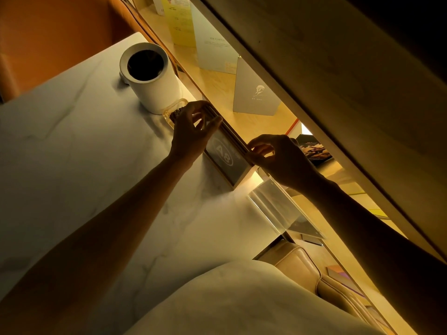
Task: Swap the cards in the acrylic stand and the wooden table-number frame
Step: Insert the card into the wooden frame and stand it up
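Note:
The wooden table-number frame (238, 176) stands on the white marble table (96, 165), showing a dark card (223, 153) marked "A8". My left hand (191, 131) pinches the frame's top left corner. My right hand (283, 158) pinches the top right edge, where the card's upper edge shows in the slot. Whether the fingers hold the card or only the frame I cannot tell. The clear acrylic stand (283, 211) sits just right of the frame, near the table's corner; a card inside it is hard to make out.
A white cylindrical holder (150, 78) and a small clear dish (175, 110) stand left of the frame. Behind runs a lit wooden shelf (217, 85) with leaflets and a grey card. A cream chair (302, 267) is at lower right, an orange seat at upper left.

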